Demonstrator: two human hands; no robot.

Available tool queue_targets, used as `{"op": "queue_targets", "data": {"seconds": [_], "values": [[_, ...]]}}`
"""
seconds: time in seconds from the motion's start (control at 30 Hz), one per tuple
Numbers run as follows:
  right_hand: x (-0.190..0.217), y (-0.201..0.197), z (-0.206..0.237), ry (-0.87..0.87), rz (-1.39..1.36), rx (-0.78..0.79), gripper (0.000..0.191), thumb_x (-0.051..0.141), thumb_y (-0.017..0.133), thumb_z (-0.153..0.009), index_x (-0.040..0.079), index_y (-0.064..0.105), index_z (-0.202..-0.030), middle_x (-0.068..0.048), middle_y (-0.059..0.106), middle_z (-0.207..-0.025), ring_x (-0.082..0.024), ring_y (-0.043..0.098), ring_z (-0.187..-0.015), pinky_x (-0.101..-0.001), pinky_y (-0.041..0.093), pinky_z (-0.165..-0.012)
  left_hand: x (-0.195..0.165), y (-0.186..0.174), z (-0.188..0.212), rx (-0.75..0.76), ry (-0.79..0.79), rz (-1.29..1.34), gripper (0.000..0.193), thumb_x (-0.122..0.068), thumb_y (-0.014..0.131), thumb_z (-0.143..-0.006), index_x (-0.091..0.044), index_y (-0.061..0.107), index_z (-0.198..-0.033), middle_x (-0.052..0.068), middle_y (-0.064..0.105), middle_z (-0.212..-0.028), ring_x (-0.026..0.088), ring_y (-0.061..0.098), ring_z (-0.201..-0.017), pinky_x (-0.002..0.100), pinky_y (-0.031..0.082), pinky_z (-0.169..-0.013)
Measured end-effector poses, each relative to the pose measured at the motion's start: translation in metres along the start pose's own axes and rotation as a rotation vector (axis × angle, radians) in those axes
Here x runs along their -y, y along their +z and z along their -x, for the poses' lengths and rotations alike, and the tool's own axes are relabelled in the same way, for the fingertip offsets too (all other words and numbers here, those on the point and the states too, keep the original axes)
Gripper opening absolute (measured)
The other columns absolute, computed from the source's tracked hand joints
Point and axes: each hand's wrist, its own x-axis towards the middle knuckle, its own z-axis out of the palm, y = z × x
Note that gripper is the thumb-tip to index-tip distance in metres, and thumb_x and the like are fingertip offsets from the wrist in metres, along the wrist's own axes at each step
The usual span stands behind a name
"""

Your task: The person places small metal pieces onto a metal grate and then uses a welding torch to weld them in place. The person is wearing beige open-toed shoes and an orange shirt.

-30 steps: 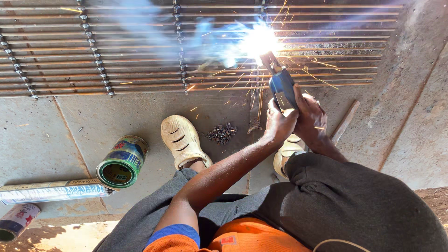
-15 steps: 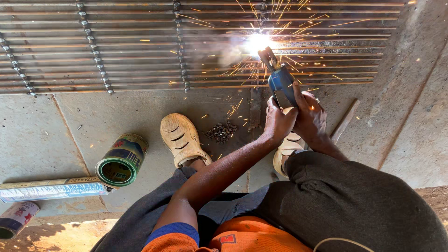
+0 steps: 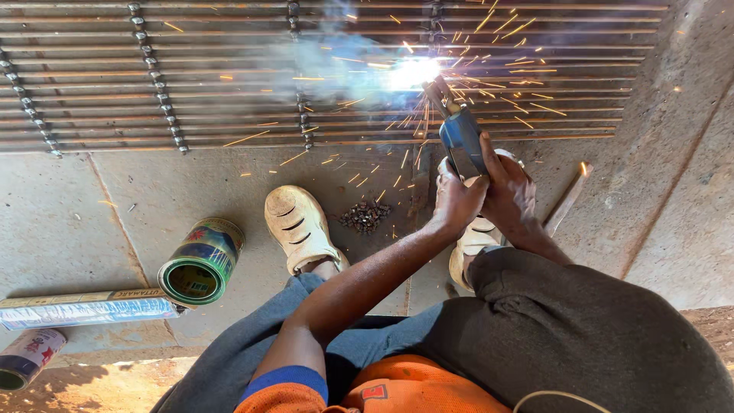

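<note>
Concrete floor [image 3: 214,183], metal grille [image 3: 191,76], tipped tin [image 3: 200,262], scrap pile [image 3: 365,216], long box [image 3: 88,309]

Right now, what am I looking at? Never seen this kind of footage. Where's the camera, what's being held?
One view only: a camera on the person's head, looking down past their knees. Both bare hands, left hand and right hand, grip a blue-handled welding holder whose tip throws a bright arc and sparks onto a grid of metal rods. On the concrete floor: a tipped tin can, a long flat box, a pile of small metal bits.
</note>
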Motion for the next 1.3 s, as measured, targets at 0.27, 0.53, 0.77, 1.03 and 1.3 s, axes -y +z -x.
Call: {"op": "queue_targets", "data": {"seconds": [0.27,0.53,0.77,1.03,1.3], "values": [[-0.017,0.006,0.019,-0.038,0.032,-0.048,0.091,0.028,0.083,-0.089,0.010,0.035,-0.164,-0.022,0.066,-0.119,-0.030,0.072,-0.085,-0.0405,0.062,-0.062,-0.003,0.005,0.012,0.127,-0.139,0.045,0.081,-0.018,0.071,-0.080,0.008,0.028,-0.144,0.028,0.055,-0.126,0.038,0.065,-0.111,0.047,0.058,-0.093],[-0.011,0.007,0.025,0.014,0.038,-0.036,0.094,0.023,0.083,-0.083,0.012,0.037,-0.164,-0.018,0.066,-0.120,-0.032,0.072,-0.086,-0.0432,0.062,-0.068,-0.001,0.005,0.014,0.093,-0.156,-0.025,0.084,-0.020,0.072,-0.080,0.008,0.028,-0.146,0.030,0.049,-0.134,0.040,0.057,-0.122,0.046,0.052,-0.102],[-0.009,0.006,0.022,0.006,0.023,-0.027,0.095,0.025,0.085,-0.082,0.010,0.038,-0.163,-0.019,0.067,-0.117,-0.032,0.072,-0.084,-0.0436,0.061,-0.066,-0.003,0.004,0.016,0.081,-0.123,-0.011,0.082,-0.020,0.070,-0.080,0.009,0.029,-0.145,0.030,0.051,-0.132,0.041,0.057,-0.123,0.048,0.050,-0.104],[-0.011,0.008,0.023,-0.012,0.016,-0.028,0.098,0.029,0.087,-0.083,0.011,0.036,-0.164,-0.021,0.066,-0.120,-0.032,0.073,-0.089,-0.0439,0.062,-0.068,-0.013,-0.001,0.016,0.127,-0.189,-0.027,0.085,-0.020,0.069,-0.082,0.009,0.024,-0.147,0.030,0.049,-0.133,0.040,0.057,-0.123,0.047,0.051,-0.104],[-0.014,0.013,0.020,-0.018,0.006,-0.023,0.094,0.031,0.087,-0.088,0.009,0.036,-0.164,-0.022,0.066,-0.117,-0.032,0.074,-0.091,-0.0421,0.063,-0.067,-0.019,-0.006,0.014,0.203,-0.294,0.025,0.085,-0.018,0.066,-0.083,0.010,0.018,-0.147,0.028,0.044,-0.129,0.037,0.057,-0.119,0.045,0.058,-0.100]]}}
